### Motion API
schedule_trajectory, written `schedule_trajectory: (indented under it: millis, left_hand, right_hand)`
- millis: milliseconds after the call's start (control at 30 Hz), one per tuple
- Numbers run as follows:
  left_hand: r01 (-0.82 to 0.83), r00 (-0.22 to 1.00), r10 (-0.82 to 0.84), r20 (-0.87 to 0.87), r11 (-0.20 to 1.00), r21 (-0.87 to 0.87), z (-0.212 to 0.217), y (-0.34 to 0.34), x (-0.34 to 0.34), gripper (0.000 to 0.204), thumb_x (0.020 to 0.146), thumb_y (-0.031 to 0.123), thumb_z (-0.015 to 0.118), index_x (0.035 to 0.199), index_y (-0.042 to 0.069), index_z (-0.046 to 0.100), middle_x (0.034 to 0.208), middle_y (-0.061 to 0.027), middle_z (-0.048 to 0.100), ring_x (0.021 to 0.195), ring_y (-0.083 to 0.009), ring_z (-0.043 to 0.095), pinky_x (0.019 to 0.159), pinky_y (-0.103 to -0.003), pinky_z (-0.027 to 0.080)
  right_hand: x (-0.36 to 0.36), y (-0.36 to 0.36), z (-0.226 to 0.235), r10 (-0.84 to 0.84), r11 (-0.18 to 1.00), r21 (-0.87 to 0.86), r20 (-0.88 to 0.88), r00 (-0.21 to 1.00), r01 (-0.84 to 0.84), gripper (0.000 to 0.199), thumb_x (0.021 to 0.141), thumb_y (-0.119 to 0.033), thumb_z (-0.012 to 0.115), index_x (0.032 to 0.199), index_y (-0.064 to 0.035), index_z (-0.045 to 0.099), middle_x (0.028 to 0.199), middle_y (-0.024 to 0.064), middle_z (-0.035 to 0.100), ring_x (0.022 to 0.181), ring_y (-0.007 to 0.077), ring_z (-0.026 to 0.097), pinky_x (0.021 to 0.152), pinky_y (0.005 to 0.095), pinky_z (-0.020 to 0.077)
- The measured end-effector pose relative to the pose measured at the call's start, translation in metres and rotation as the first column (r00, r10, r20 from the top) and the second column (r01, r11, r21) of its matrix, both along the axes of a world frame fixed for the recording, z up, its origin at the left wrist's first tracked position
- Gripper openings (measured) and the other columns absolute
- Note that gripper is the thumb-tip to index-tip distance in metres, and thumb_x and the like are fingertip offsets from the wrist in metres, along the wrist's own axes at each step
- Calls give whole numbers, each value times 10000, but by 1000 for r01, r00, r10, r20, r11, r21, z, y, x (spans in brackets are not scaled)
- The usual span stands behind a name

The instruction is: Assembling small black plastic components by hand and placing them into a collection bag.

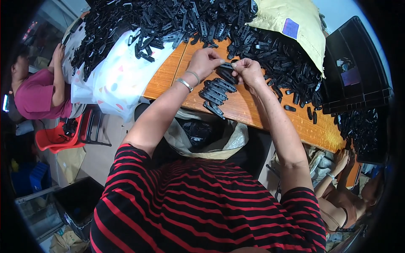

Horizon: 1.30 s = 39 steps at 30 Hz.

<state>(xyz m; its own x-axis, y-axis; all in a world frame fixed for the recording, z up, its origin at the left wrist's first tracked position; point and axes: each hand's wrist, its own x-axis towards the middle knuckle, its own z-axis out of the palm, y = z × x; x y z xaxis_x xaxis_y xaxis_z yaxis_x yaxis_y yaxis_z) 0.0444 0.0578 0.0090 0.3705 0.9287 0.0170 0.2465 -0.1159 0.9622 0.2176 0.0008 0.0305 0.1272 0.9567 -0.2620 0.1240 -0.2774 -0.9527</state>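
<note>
A wooden surface with an orange-brown grain (165,80) crosses the upper part of the view, its far side buried under a wide heap of small black plastic pieces (177,21). To the left, a white plastic sheet printed with coloured shapes (122,76) lies beneath part of the heap; to the right, a pale yellow woven sack with a purple label (303,21) lies over more of the pieces.

Near the middle, the left hand (206,62) and the right hand (249,72) face each other above the wood. Between them is a slim black plastic part (228,65): the left fingers pinch its left end, and the right fingers are closed on its right end. Just below, toward the person, a row of ribbed black plastic parts (217,90) lies side by side on the surface.

Below the near edge, a whitish woven sack (228,147) stands open, with dark contents inside. At left, a person in a magenta shirt (40,95) reaches toward the heap, near a red plastic chair (50,141). Another person's arm (337,168) shows at the lower right, beneath a large black plastic crate (350,63).
</note>
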Motion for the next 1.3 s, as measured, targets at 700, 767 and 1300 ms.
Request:
schedule_trajectory:
  millis: [700, 767, 1300]
  left_hand:
    - [90, 909, -19, -417, 984, 151, 17, 11, 10, 209, 750, 206, 748, 778, 29, 641, 785, -110, 655, 749, -237, 616, 704, -345, 483]
    - [122, 882, -68, -465, 989, 85, 20, 17, 9, 221, 738, 217, 760, 783, 38, 639, 837, -133, 659, 822, -287, 625, 755, -365, 481]
    - [240, 928, -97, -359, 893, 379, -9, -31, -16, 288, 879, 293, 600, 940, 20, 669, 865, -142, 628, 865, -284, 596, 779, -349, 466]
  right_hand:
    - [-2, -1, -12, -21, 999, -22, 222, 975, 26, 167, 859, -133, 670, 770, -29, 574, 565, 41, 582, 410, 78, 437, 366, 222, 301]
    - [-1, 5, -8, -1, 999, -49, 251, 968, 13, 190, 854, -147, 677, 749, -30, 571, 563, 43, 581, 401, 78, 430, 367, 222, 306]
    - [0, -32, -33, 69, 947, 213, 598, 798, -242, 221, 820, -252, 680, 947, -71, 682, 791, 136, 681, 724, 254, 666, 662, 349, 503]
